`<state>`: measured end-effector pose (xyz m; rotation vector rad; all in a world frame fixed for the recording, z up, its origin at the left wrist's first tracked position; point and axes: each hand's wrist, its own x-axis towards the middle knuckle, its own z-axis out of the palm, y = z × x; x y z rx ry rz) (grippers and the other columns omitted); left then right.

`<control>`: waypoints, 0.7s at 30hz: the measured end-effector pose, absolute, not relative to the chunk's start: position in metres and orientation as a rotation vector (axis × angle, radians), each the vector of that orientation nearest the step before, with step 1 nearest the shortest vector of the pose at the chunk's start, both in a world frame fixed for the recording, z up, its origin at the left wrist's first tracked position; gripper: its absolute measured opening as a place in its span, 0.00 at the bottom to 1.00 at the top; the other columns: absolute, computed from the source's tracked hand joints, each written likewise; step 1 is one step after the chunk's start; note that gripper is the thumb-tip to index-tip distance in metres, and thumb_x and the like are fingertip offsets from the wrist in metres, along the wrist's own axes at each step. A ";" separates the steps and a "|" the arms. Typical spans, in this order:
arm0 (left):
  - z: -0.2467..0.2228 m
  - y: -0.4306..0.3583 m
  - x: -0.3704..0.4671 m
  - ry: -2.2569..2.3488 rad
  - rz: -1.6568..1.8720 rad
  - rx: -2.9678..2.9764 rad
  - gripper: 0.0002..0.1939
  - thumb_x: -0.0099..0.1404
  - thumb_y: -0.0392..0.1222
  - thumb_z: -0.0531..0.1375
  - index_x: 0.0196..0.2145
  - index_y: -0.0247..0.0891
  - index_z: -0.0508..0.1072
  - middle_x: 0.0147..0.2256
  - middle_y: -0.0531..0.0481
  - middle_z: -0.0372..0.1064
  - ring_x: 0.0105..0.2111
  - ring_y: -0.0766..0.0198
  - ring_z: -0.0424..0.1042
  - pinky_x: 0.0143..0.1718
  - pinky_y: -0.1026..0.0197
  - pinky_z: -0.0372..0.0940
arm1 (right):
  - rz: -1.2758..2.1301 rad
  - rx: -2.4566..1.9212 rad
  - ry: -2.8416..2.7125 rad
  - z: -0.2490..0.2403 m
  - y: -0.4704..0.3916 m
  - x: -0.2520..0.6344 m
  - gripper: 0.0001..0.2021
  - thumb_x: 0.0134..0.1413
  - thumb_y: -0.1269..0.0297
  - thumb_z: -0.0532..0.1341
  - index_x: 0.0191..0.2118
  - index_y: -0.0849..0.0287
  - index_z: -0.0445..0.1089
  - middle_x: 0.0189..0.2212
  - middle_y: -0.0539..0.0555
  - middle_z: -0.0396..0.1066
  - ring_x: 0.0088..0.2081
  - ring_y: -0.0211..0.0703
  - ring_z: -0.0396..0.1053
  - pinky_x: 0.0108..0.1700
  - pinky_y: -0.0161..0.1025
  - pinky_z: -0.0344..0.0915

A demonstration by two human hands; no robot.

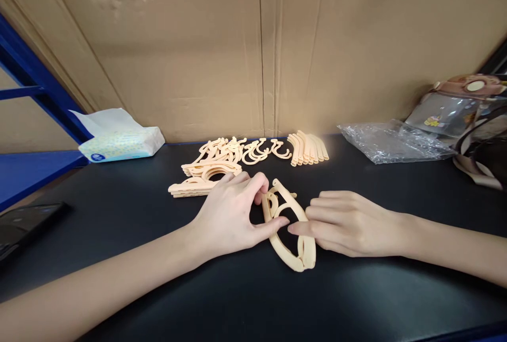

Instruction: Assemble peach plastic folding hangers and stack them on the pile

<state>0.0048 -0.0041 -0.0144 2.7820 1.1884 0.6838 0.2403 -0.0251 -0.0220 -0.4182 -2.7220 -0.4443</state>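
A cream plastic folding hanger (288, 259) lies on the black table, its two arms forming a narrow pointed loop. My left hand (233, 212) grips its left arm, thumb reaching across the inner edge and index finger curled near the top. On the other side, my right hand (348, 223) is closed on the right arm, with the index fingertip poking into the loop. Just beyond my left hand is a stack of cream hanger parts (192, 188), partly hidden by the fingers. Loose cream hooks (253, 153) lie in a heap behind it.
Several curved cream arm pieces (307, 148) sit side by side at the back. A tissue pack (121, 139) stands back left, a phone (27, 226) at the left edge. Clear plastic bags (390, 141) and a bottle (447, 107) are back right, before a cardboard wall (198, 57).
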 end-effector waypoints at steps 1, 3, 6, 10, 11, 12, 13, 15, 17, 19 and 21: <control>-0.014 -0.005 0.005 1.187 0.674 2.779 0.20 0.56 0.56 0.62 0.31 0.39 0.59 0.28 0.55 0.64 0.28 0.62 0.62 0.34 0.57 0.56 | -0.480 -0.407 -2.730 -0.021 -0.026 0.240 0.12 0.66 0.71 0.47 0.45 0.60 0.66 0.25 0.48 0.64 0.25 0.37 0.56 0.28 0.37 0.49; -0.013 -0.005 0.006 1.170 0.657 2.771 0.16 0.57 0.52 0.60 0.31 0.39 0.60 0.29 0.54 0.64 0.29 0.62 0.63 0.34 0.57 0.56 | -0.536 -0.377 -2.735 -0.020 -0.028 0.239 0.12 0.67 0.72 0.47 0.45 0.60 0.67 0.24 0.48 0.63 0.24 0.37 0.55 0.27 0.37 0.48; -0.013 -0.005 0.005 1.141 0.639 2.768 0.09 0.58 0.44 0.58 0.32 0.39 0.60 0.30 0.54 0.65 0.30 0.62 0.63 0.34 0.58 0.56 | -0.595 -0.339 -2.708 -0.018 -0.030 0.237 0.13 0.66 0.73 0.47 0.44 0.60 0.67 0.23 0.47 0.62 0.23 0.36 0.54 0.27 0.37 0.47; -0.014 -0.004 0.004 1.086 0.619 2.781 0.11 0.58 0.45 0.59 0.33 0.39 0.61 0.32 0.54 0.65 0.32 0.62 0.62 0.36 0.57 0.56 | -0.630 -0.333 -2.696 -0.017 -0.031 0.236 0.13 0.66 0.74 0.47 0.44 0.60 0.68 0.21 0.47 0.60 0.22 0.36 0.52 0.26 0.37 0.47; -0.013 -0.004 0.004 1.076 0.618 2.777 0.12 0.58 0.47 0.60 0.33 0.38 0.62 0.32 0.54 0.65 0.32 0.62 0.62 0.36 0.57 0.56 | -0.631 -0.331 -2.694 -0.017 -0.031 0.236 0.13 0.66 0.74 0.47 0.44 0.60 0.68 0.21 0.47 0.60 0.22 0.36 0.52 0.26 0.37 0.47; -0.013 -0.003 0.004 1.067 0.615 2.765 0.14 0.57 0.48 0.61 0.33 0.38 0.62 0.32 0.55 0.65 0.32 0.62 0.62 0.36 0.57 0.56 | -0.632 -0.329 -2.685 -0.018 -0.031 0.236 0.13 0.66 0.74 0.47 0.44 0.60 0.68 0.21 0.47 0.60 0.22 0.36 0.52 0.26 0.37 0.47; -0.013 -0.003 0.004 1.055 0.612 2.745 0.15 0.56 0.49 0.62 0.33 0.38 0.62 0.32 0.55 0.65 0.32 0.63 0.62 0.36 0.57 0.57 | -0.635 -0.327 -2.670 -0.018 -0.030 0.236 0.12 0.66 0.74 0.48 0.44 0.60 0.68 0.21 0.47 0.60 0.22 0.36 0.52 0.26 0.37 0.47; -0.012 -0.002 0.005 1.024 0.606 2.684 0.13 0.57 0.46 0.62 0.33 0.39 0.62 0.33 0.56 0.65 0.32 0.64 0.63 0.36 0.59 0.57 | -0.643 -0.332 -2.632 -0.019 -0.030 0.235 0.10 0.65 0.72 0.50 0.42 0.61 0.68 0.21 0.46 0.60 0.23 0.36 0.53 0.26 0.37 0.47; -0.012 -0.001 0.005 0.993 0.600 2.627 0.10 0.57 0.41 0.61 0.34 0.39 0.63 0.34 0.57 0.65 0.34 0.65 0.64 0.36 0.60 0.58 | -0.643 -0.356 -2.600 -0.021 -0.030 0.235 0.08 0.64 0.66 0.54 0.39 0.61 0.69 0.22 0.46 0.61 0.23 0.36 0.53 0.26 0.37 0.47; -0.012 -0.001 0.004 0.982 0.594 2.600 0.10 0.56 0.38 0.61 0.35 0.39 0.63 0.34 0.57 0.66 0.34 0.65 0.64 0.37 0.60 0.58 | -0.626 -0.384 -2.594 -0.022 -0.029 0.236 0.11 0.64 0.60 0.55 0.34 0.60 0.69 0.22 0.47 0.61 0.24 0.36 0.53 0.27 0.37 0.47; -0.012 0.000 0.004 0.986 0.585 2.603 0.11 0.54 0.36 0.61 0.36 0.40 0.64 0.35 0.57 0.66 0.35 0.65 0.64 0.38 0.60 0.58 | -0.590 -0.405 -2.603 -0.023 -0.028 0.236 0.16 0.64 0.56 0.54 0.30 0.61 0.69 0.21 0.48 0.61 0.24 0.36 0.52 0.28 0.37 0.47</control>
